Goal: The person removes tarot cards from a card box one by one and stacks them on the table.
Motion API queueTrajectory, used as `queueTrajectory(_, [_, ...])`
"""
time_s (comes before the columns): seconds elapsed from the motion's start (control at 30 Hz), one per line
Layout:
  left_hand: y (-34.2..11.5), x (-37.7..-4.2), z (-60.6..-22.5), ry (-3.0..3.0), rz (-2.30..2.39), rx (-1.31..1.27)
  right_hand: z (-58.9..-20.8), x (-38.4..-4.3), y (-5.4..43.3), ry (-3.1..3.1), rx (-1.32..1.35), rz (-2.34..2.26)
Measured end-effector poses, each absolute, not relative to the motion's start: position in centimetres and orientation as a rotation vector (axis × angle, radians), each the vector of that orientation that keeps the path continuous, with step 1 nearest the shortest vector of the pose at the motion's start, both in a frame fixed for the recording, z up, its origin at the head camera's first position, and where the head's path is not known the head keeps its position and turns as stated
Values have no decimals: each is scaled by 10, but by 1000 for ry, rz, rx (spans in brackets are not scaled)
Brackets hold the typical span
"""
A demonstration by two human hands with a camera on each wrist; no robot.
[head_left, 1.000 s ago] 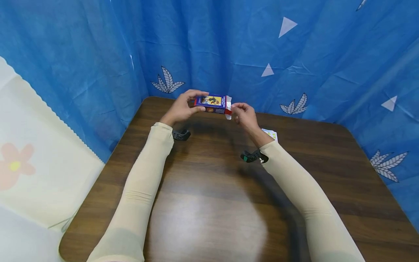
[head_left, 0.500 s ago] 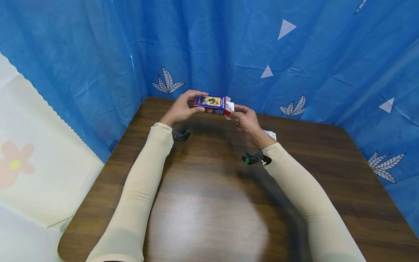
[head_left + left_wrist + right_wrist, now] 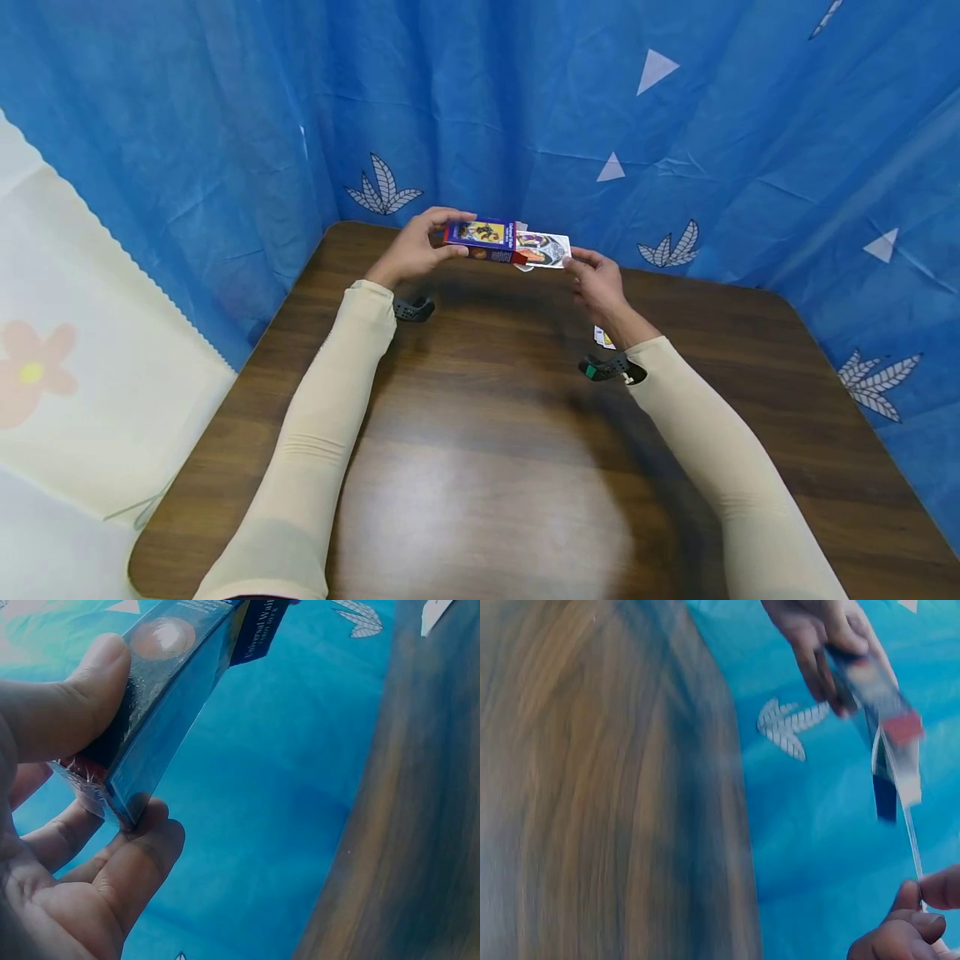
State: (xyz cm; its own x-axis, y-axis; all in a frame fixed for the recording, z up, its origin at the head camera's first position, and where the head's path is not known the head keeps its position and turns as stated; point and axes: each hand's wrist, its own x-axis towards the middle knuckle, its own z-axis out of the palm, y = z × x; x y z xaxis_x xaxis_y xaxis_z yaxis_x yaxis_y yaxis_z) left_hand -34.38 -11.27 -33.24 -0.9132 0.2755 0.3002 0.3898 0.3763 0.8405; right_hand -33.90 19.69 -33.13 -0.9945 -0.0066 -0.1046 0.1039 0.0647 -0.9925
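Note:
My left hand grips a small blue and red tarot card box by its left end, up in front of the curtain. In the left wrist view, the thumb presses one face of the box and fingertips support the other side. The box's right end is open, its flaps spread. Between thumb and fingers, my right hand pinches the outer edge of an illustrated tarot card, which sticks partly out of the box. Seen edge-on in the right wrist view, the card looks thin; its other end is hidden inside the box.
A few loose cards lie on the wooden table, partly covered by my right wrist. A blue curtain hangs right behind the table's far edge. Dark straps sit at the wrists.
My right hand has reached the open end, taken hold of a card and drawn it rightward partly out of the box. The left hand and the box have stayed nearly still.

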Motion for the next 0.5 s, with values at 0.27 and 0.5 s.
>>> queueTrajectory(0.27, [-113,-343,-331,-2479,-1628,-646,-340,-354,254,2275,259,-2181])
queueTrajectory(0.5, [-115,-342,-330,-2441,-1659,-769,-351,-360,290,2623,396,-1681])
